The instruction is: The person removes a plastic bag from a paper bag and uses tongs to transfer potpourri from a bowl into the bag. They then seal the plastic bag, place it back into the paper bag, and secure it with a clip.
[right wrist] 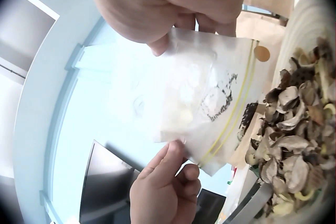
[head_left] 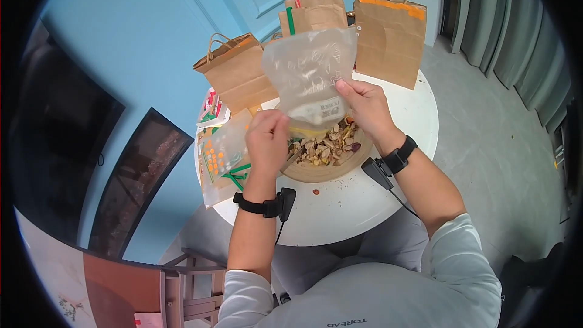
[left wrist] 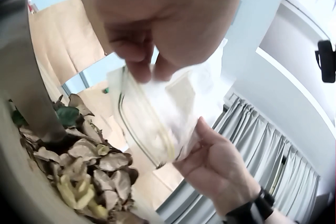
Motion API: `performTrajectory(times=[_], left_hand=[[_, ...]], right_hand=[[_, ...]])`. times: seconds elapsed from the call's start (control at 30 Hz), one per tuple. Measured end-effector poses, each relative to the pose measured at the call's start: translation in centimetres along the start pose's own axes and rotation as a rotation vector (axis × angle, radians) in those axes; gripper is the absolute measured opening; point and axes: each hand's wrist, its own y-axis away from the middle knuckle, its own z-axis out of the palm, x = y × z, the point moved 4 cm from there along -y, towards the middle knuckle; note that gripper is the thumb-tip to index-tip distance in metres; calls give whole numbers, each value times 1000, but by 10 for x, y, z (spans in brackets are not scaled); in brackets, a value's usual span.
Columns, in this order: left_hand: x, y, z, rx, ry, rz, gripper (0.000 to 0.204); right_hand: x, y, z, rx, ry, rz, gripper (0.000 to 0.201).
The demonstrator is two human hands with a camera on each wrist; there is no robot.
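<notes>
Holds the bag (head_left: 310, 64) over the bowl (head_left: 319, 174), pinched at opposite edges by left hand (head_left: 267, 141) and right hand (head_left: 368, 109). Seems light, limp and slick; probably best kept taut by both edges, without hard pulling.

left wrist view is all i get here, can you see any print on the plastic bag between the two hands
Observer: Yes, the head view shows printed marks on the plastic bag.
Operator: ok, what stands along the far side
Observer: In the head view, three brown paper bags with handles stand there.
Operator: anything lying loose on the near side
Observer: A small red piece lies on the white table, just outside the round container.
</notes>
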Motion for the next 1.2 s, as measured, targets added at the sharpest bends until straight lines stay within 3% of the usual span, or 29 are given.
performTrajectory(times=[0.2,0.27,0.37,0.47,0.57,0.6,0.67,0.7,0.77,0.87,0.97,1.07,1.17,1.2], left_hand=[[0,-2,-3,37,167,-261,16],[-10,-2,-6,108,286,-381,17],[-10,-3,-8,83,211,-355,17],[-13,-3,0,-102,136,-322,16],[-11,-1,-1,113,197,-284,15],[-10,-1,1,14,152,-286,15],[-8,-1,4,-181,62,-290,14],[-9,-1,2,-101,80,-269,13],[-11,0,2,56,114,-226,13],[4,1,2,-30,-101,97,13],[1,2,1,-66,35,-148,13],[12,0,-2,1,-31,-105,10],[0,3,2,-117,79,-320,8],[2,6,4,-118,80,-277,12]], right_hand=[[14,-2,-5,-1,-119,33,48],[14,2,-9,-38,11,55,50],[21,9,-9,-149,12,124,48],[26,15,-5,-243,32,131,45],[23,16,-2,-172,32,93,42],[22,15,-3,-124,20,80,41],[36,15,-4,-257,24,120,41],[40,14,-4,-324,26,139,41],[38,13,-4,-295,10,186,41],[42,16,-8,-301,21,263,41],[32,18,-2,-272,-81,209,39],[20,22,-1,-225,-151,196,37],[26,20,-7,-202,-79,208,35],[28,20,-10,-202,-36,208,34]])
